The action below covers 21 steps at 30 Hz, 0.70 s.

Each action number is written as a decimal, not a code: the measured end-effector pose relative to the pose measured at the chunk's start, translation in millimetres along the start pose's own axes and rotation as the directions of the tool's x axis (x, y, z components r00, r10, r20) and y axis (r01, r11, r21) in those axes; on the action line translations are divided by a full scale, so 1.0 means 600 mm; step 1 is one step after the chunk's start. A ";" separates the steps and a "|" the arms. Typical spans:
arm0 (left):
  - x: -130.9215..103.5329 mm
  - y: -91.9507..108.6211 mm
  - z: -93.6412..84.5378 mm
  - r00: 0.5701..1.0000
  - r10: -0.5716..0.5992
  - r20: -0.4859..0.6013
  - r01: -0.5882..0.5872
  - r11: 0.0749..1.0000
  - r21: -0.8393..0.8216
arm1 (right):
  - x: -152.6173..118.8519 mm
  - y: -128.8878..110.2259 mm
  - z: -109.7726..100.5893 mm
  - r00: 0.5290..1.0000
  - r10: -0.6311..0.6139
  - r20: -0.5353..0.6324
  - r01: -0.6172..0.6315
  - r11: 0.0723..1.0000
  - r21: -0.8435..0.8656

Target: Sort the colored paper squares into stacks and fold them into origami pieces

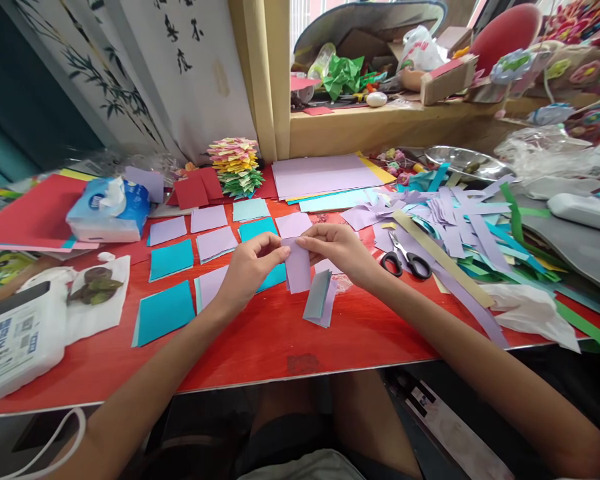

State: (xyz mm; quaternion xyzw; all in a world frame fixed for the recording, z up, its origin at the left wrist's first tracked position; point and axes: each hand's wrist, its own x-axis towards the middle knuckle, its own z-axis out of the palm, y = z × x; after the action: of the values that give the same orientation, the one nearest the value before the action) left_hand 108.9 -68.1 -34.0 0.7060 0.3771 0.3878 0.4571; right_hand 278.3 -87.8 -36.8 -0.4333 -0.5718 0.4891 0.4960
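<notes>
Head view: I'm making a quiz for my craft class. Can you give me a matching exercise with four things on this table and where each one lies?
Things:
1. scissors
2. tissue pack
3. folded lilac paper
4. stack of folded paper pieces

Places:
A. at the back, by the wooden post
B. held between left hand and right hand
C. right of the hands, beside the paper strips
D. left side, on red sheets

Pairs: 1-C, 2-D, 3-B, 4-A
</notes>
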 end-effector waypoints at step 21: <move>-0.012 0.020 0.002 0.986 0.131 -0.099 -0.109 0.973 0.202 | -0.011 -0.011 0.013 0.986 0.025 0.167 -0.002 0.991 -0.137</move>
State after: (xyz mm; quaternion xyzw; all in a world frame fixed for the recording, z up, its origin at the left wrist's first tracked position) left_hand 109.1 -78.6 -24.4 0.7462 0.3949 0.4148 0.3393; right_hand 271.2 -96.4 -31.4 -0.4273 -0.6408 0.4871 0.4117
